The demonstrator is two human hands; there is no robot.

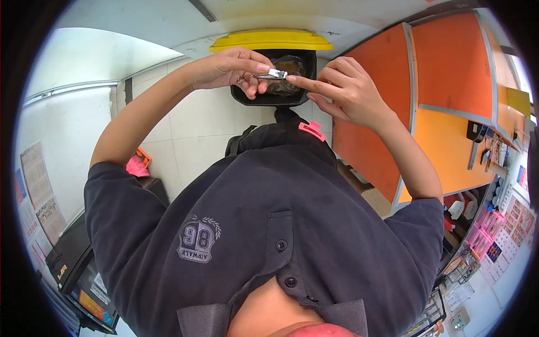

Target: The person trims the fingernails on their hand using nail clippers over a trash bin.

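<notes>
Nail clipper (275, 73), pinched in the left hand (229, 66) above the bin (272, 102), met the index fingertip (292, 79) of the empty, half-open right hand (356, 93). Any squeeze presumably called for steady alignment.

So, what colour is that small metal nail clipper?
The nail clipper is silver, clearest in the head view.

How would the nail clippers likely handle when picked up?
The nail clippers look like shiny metal, so probably stiff and a bit slippery. Small beside the left hand, they should feel light. Their flat, slim shape suggests sliding rather than rolling.
</notes>
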